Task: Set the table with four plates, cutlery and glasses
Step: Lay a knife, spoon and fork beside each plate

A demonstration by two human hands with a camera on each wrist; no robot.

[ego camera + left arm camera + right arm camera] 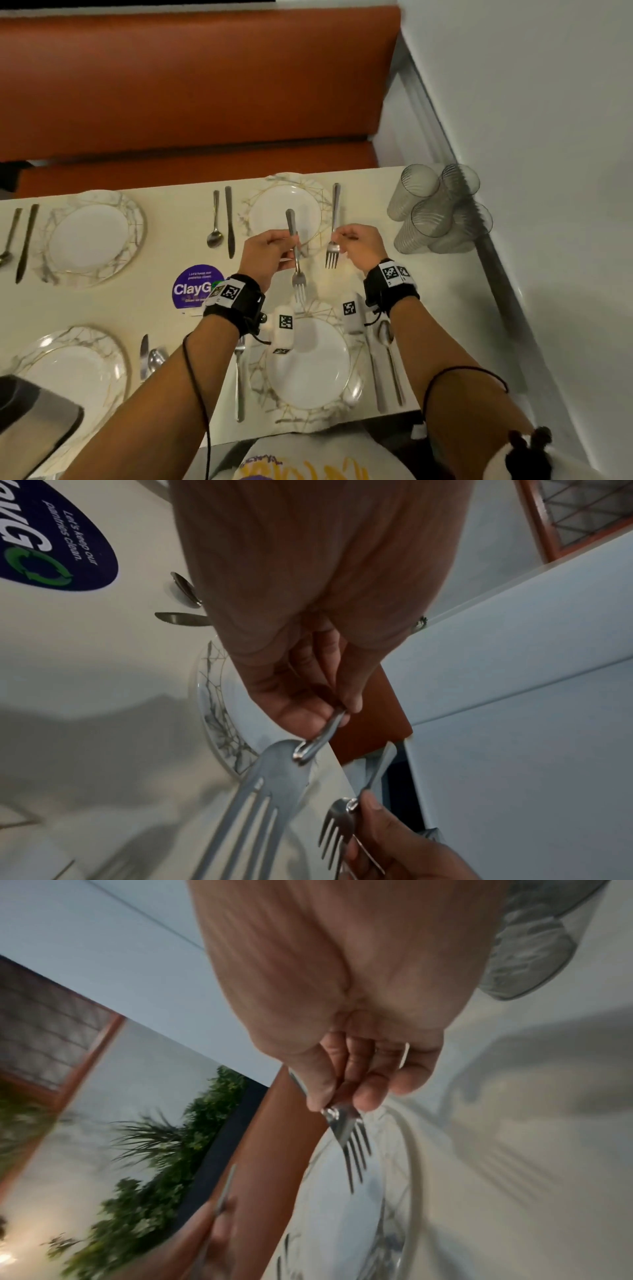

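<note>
Both hands hover over the table between the two right-hand plates, each holding a steel fork with tines pointing toward me. My left hand [286, 246] pinches one fork [299, 282] by its neck; up close, that left hand [308, 696] holds the fork [260, 791] just above its tines. My right hand [339, 237] pinches a second fork [335, 202], seen close as the right hand [359, 1074] on the fork [349, 1131]. Below them lies the far right plate [270, 205], white with a marbled gold rim. A cluster of clear glasses [435, 209] stands at the table's right end.
The far left plate [89, 236], near left plate [72, 373] and near right plate [308, 370] have cutlery beside them. A spoon [214, 226] and knife [229, 222] lie left of the far right plate. An orange bench [191, 85] runs behind the table; a wall closes the right.
</note>
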